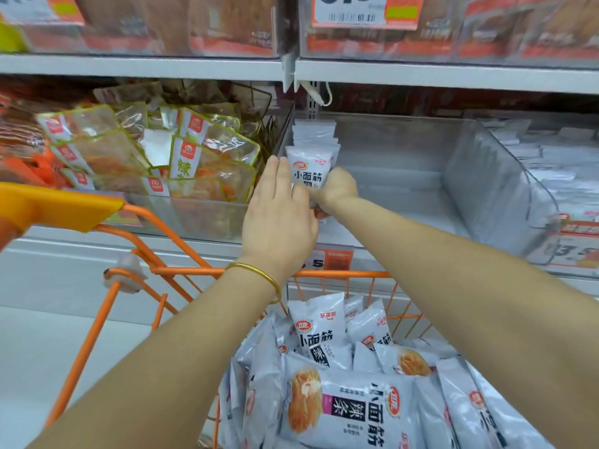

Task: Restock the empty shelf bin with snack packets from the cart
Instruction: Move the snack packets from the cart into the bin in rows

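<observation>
Here, a row of snack packets (309, 170) stands upright on edge against the left wall of the clear shelf bin (479, 176), its white front packet facing the camera. The row takes up only the bin's left end.

The left hand (278, 218) lies at 9 o'clock of the row. Its fingers (275, 171) are straight and together, flat against the front packet's left edge, gripping nothing. The right hand (337, 189) is at 4 o'clock of the row, curled tight round the packets' lower right corner, with its fingertips hidden behind them. A gold bangle (259, 270) circles the left wrist.

At 9 o'clock, past the divider, a neighbouring bin (201, 218) holds yellow-edged packets (207, 150) piled high. At 3 o'clock, beyond the far wall, lie blurred white packs (557, 157). An orange price tag (337, 259) on the shelf edge shows between the wrists.

At 6 o'clock, beneath both forearms, the orange cart (181, 270) carries a heap of cart packets (350, 406) with the same white wrapper.
</observation>
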